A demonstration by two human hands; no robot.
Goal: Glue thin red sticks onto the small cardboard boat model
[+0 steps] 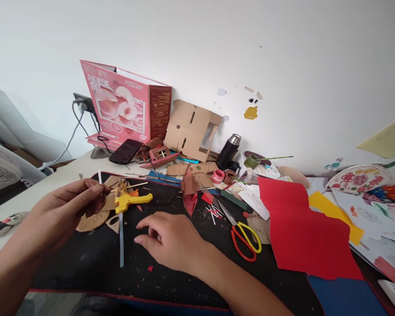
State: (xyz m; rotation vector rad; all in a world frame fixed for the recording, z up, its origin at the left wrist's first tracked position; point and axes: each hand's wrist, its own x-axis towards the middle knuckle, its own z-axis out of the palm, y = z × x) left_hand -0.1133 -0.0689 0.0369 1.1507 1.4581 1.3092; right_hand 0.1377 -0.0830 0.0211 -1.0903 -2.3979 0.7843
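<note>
Between the thumb and fingers of my left hand (77,199) is a narrow white strip (99,177), its end sticking up above the fingertips. Just right of that hand lies a yellow hot glue gun (128,199) with a long translucent glue stick (121,243) coming out toward me. My right hand (176,241) hovers over the black mat (184,281), thumb and forefinger apart and nothing seen between them. Beyond it sits a small reddish-brown model boat (189,193). Small red and white strips (213,213) are scattered beside the scissors (240,232) with red and yellow handles.
Red paper (303,228) covers the right side. A black thermos (228,151), paint jars (217,176) and a second model boat (160,156) stand at the back. Behind are a cardboard piece (191,127) and a pink box (121,105). A phone (127,151) lies back left.
</note>
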